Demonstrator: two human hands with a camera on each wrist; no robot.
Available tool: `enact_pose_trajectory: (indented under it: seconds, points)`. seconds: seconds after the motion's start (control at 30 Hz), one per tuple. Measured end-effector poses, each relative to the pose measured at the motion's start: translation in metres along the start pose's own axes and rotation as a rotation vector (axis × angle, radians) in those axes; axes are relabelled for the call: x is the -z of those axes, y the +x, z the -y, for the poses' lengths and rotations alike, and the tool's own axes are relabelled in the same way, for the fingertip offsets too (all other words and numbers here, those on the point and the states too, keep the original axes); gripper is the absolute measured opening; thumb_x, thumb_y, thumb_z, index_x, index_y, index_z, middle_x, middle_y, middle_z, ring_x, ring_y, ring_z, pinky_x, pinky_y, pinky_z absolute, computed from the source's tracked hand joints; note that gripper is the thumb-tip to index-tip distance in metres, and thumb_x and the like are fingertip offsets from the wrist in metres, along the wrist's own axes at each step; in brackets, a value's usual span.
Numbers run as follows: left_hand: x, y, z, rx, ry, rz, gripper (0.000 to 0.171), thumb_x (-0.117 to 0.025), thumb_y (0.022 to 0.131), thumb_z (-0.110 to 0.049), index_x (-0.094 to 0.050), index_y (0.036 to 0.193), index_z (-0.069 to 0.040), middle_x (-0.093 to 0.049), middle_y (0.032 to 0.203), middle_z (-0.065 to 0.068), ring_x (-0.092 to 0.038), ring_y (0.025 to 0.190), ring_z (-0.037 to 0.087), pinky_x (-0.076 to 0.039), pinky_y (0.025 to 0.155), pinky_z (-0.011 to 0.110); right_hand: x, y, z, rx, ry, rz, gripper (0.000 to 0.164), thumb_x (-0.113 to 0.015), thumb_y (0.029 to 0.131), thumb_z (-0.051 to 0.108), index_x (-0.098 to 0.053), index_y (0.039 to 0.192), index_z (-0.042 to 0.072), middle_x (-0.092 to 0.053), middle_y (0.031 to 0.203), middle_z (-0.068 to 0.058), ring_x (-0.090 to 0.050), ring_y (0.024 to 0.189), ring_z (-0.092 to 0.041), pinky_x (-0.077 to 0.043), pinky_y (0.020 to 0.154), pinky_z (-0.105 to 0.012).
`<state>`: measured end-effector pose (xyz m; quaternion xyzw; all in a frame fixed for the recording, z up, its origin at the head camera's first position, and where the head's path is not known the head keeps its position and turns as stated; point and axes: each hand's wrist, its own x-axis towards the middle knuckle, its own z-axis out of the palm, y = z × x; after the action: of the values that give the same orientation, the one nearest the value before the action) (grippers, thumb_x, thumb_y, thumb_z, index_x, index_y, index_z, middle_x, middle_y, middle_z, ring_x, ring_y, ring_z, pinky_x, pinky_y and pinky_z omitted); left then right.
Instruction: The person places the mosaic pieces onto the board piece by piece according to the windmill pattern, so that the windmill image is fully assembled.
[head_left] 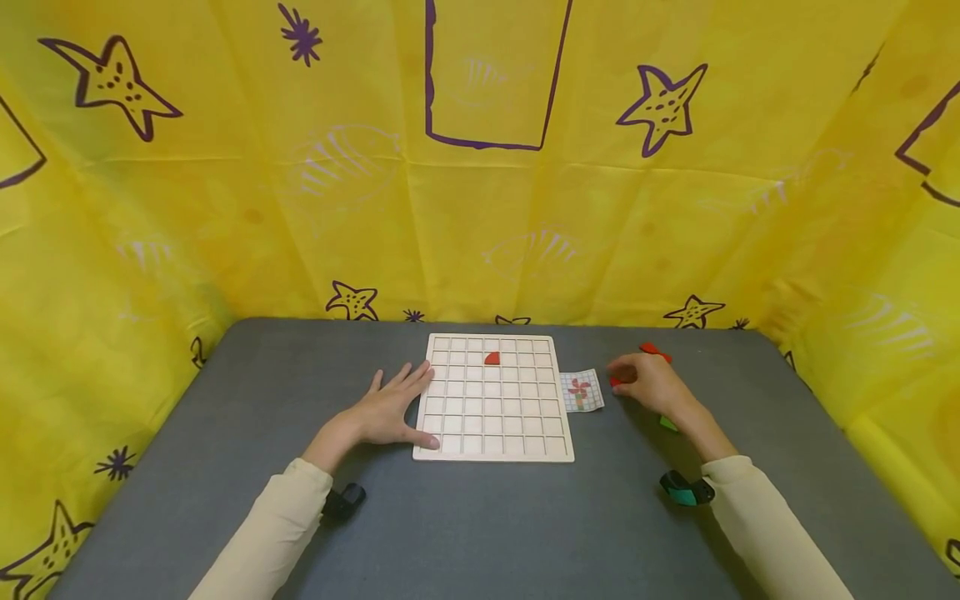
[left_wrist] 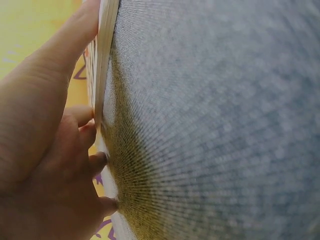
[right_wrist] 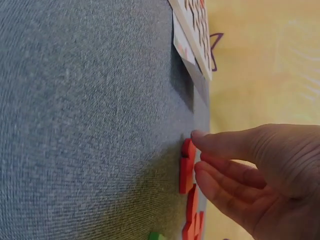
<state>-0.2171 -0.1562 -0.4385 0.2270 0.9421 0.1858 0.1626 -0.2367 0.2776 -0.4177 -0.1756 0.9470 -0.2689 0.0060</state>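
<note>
A white square grid board (head_left: 491, 451) lies on the grey table, with one red quarter-circle piece (head_left: 492, 358) in a cell near its far edge. My left hand (head_left: 390, 410) is spread at the board's left side, thumb over the near corner and fingertips along the edge. In the left wrist view the thumb lies against the board's rim (left_wrist: 106, 55). To the right of the board, my right hand (head_left: 648, 383) is low over a red piece (right_wrist: 186, 167) on the table, thumb and fingertips right at it and spaced apart.
A small pattern card (head_left: 582, 392) with a red pinwheel flower sits beside the board's right edge. More red pieces (head_left: 656, 352) lie beyond my right hand, and a green piece (head_left: 668, 423) is partly under the wrist. Yellow patterned cloth (head_left: 480, 208) surrounds the table.
</note>
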Motion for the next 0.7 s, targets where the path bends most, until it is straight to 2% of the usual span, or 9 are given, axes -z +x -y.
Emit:
enact_pose_trajectory:
  seconds: [0.13,0.33,0.7]
  points:
    - [0.0001,-0.0001,0.0000,0.000,0.003,0.004,0.120,-0.074,0.070,-0.069,-0.016,0.158,-0.012,-0.007,0.165,0.004,-0.003,0.150,0.036,0.005,0.112,0.066,-0.0016,0.0000,-0.0030,-0.014,-0.022,0.008,0.027,-0.077,0.080,-0.002,-0.069,0.104,-0.009,-0.071,0.096,-0.020,-0.069,0.086,-0.033,-0.056,0.075,-0.046]
    - [0.0006,0.0005,0.0007,0.003,0.005,0.000,0.120,-0.074,0.070,-0.069,-0.016,0.158,-0.011,-0.007,0.165,0.004,-0.003,0.150,0.036,0.006,0.112,0.066,-0.0035,0.0022,-0.0023,0.019,-0.038,0.025,0.026,-0.077,0.078,-0.005,-0.070,0.103,-0.009,-0.070,0.092,-0.017,-0.067,0.082,-0.030,-0.056,0.073,-0.045]
    - [0.0000,0.0011,0.0005,0.004,0.003,0.001,0.120,-0.074,0.069,-0.069,-0.017,0.158,-0.012,-0.007,0.165,0.004,-0.003,0.150,0.036,0.006,0.112,0.066,-0.0072,0.0010,-0.0053,0.050,-0.030,-0.002,0.022,-0.077,0.076,-0.010,-0.073,0.097,-0.005,-0.067,0.087,-0.013,-0.064,0.078,-0.027,-0.054,0.071,-0.043]
